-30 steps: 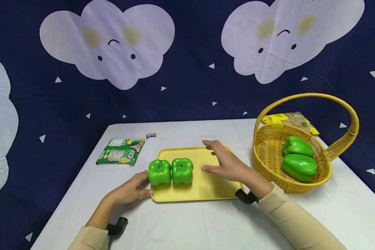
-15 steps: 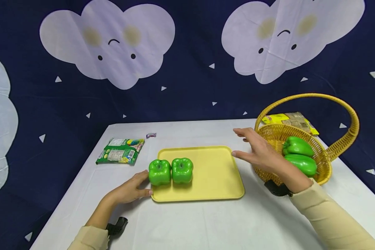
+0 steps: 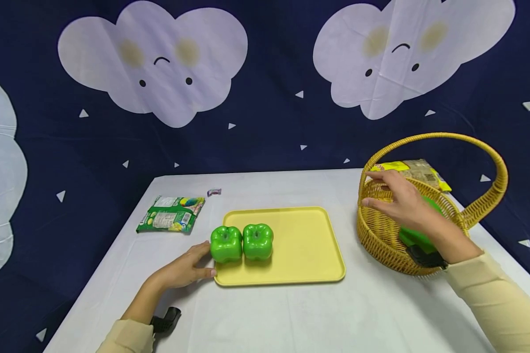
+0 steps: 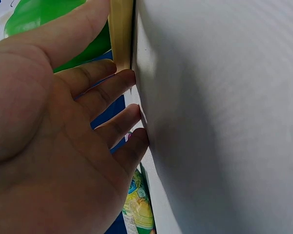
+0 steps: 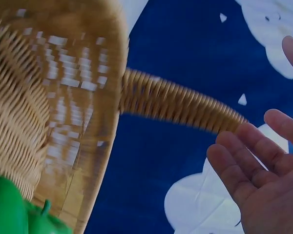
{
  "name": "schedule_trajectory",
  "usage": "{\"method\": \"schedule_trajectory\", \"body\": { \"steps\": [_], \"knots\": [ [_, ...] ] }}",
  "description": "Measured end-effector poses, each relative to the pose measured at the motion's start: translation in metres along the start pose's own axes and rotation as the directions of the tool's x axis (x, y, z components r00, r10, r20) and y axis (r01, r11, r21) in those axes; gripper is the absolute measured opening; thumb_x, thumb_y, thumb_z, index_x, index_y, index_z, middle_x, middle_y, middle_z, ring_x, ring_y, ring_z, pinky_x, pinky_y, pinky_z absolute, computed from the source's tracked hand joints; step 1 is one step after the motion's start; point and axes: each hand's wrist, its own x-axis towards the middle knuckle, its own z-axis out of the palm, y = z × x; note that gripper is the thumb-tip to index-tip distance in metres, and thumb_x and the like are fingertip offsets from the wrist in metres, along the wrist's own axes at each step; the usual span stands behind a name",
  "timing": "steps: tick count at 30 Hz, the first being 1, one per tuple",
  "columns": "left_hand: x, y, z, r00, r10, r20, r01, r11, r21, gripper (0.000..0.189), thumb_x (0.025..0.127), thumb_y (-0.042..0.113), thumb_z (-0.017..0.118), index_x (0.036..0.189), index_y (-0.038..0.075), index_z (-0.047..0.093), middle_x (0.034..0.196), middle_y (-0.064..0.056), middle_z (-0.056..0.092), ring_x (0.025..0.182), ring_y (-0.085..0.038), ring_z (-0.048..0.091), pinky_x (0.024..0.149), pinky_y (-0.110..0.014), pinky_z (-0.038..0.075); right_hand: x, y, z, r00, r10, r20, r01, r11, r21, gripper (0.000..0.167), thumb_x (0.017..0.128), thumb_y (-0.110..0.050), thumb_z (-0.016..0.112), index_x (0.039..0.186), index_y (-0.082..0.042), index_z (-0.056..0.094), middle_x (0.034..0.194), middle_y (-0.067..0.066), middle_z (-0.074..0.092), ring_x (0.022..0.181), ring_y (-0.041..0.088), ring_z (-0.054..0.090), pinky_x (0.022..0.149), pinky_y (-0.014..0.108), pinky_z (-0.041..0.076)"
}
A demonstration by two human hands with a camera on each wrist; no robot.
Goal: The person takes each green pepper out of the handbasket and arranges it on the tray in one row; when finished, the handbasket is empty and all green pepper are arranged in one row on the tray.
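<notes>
Two green bell peppers, the left one (image 3: 226, 244) and the right one (image 3: 258, 241), stand side by side on the left part of a yellow tray (image 3: 306, 245). My left hand (image 3: 183, 268) rests at the tray's left edge with loosely spread fingers, the thumb by the near corner. My right hand (image 3: 406, 201) hovers over a wicker basket (image 3: 373, 240), fingers extended and holding nothing. Beneath it in the basket lie green bell peppers (image 3: 408, 236), partly hidden by the hand and wrist. The right wrist view shows the peppers (image 5: 7, 204) low at the left.
The basket's tall arched handle (image 3: 437, 136) rises around the right hand. A yellow snack packet (image 3: 417, 170) lies behind the basket. Left of the tray are a green packet (image 3: 172, 214) and a small purple wrapped candy (image 3: 214, 192). A white cloth (image 3: 265, 314) covers the table.
My right hand has moved right, from above the tray to over the basket, now covering much of the peppers there. The left hand and the two peppers on the tray have stayed put.
</notes>
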Motion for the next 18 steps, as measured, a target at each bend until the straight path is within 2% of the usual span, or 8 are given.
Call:
{"method": "schedule_trajectory", "body": {
  "steps": [3, 4, 6, 10, 13, 18],
  "knots": [
    [0.0, 0.0, 0.0, 1.0, -0.003, -0.001, 0.003, 1.0, 0.0, 0.082, 0.085, 0.039, 0.067, 0.148, 0.005, 0.028, 0.153, -0.025, 0.024, 0.143, -0.046, 0.017, 0.115, -0.063, 0.014, -0.001, 0.009, -0.007, 1.0, 0.028, -0.003, -0.028, 1.0, -0.01, 0.058, 0.083, -0.019, 0.072, 0.133, -0.002, 0.047, 0.127, 0.02, 0.051, 0.111, 0.035, 0.051, 0.09, 0.026, 0.042],
    [0.0, 0.0, 0.0, 1.0, -0.002, -0.002, 0.002, 1.0, 0.0, 0.082, 0.085, 0.039, 0.067, 0.148, 0.005, 0.028, 0.153, -0.025, 0.024, 0.143, -0.045, 0.017, 0.115, -0.063, 0.014, -0.001, 0.012, -0.009, 0.999, 0.037, 0.0, -0.037, 0.999, -0.012, 0.058, 0.084, -0.019, 0.072, 0.133, -0.002, 0.047, 0.128, 0.02, 0.05, 0.111, 0.036, 0.05, 0.091, 0.03, 0.042],
    [0.0, 0.0, 0.0, 1.0, -0.002, -0.004, 0.002, 1.0, 0.001, 0.081, 0.084, 0.039, 0.067, 0.148, 0.005, 0.029, 0.153, -0.025, 0.024, 0.143, -0.045, 0.017, 0.115, -0.063, 0.014, -0.001, 0.018, -0.015, 0.998, 0.069, 0.014, -0.068, 0.997, -0.021, 0.06, 0.085, -0.023, 0.07, 0.136, -0.003, 0.045, 0.129, 0.021, 0.049, 0.112, 0.038, 0.048, 0.089, 0.045, 0.042],
    [0.0, 0.001, 0.0, 1.0, -0.006, -0.007, 0.006, 1.0, 0.001, 0.081, 0.084, 0.039, 0.067, 0.147, 0.005, 0.029, 0.153, -0.024, 0.025, 0.142, -0.045, 0.017, 0.115, -0.063, 0.014, 0.0, 0.031, -0.023, 0.988, 0.148, 0.05, -0.146, 0.989, -0.033, 0.065, 0.087, -0.029, 0.068, 0.137, 0.003, 0.041, 0.132, 0.028, 0.045, 0.115, 0.045, 0.044, 0.09, 0.059, 0.04],
    [0.0, 0.001, 0.0, 1.0, -0.013, -0.005, 0.013, 1.0, -0.001, 0.081, 0.084, 0.039, 0.067, 0.147, 0.005, 0.029, 0.153, -0.024, 0.024, 0.143, -0.045, 0.017, 0.115, -0.063, 0.014, 0.001, 0.04, -0.027, 0.974, 0.211, 0.082, -0.209, 0.977, -0.038, 0.07, 0.087, -0.033, 0.067, 0.136, 0.007, 0.038, 0.135, 0.031, 0.041, 0.119, 0.048, 0.041, 0.094, 0.063, 0.037],
    [0.0, 0.002, 0.0, 1.0, -0.022, -0.003, 0.022, 1.0, -0.002, 0.081, 0.084, 0.04, 0.067, 0.147, 0.005, 0.03, 0.154, -0.024, 0.024, 0.143, -0.045, 0.017, 0.115, -0.062, 0.014, 0.001, 0.054, -0.03, 0.957, 0.265, 0.115, -0.261, 0.964, -0.054, 0.074, 0.088, -0.037, 0.064, 0.137, 0.01, 0.035, 0.138, 0.033, 0.036, 0.121, 0.049, 0.038, 0.095, 0.063, 0.037]
  ]
}}
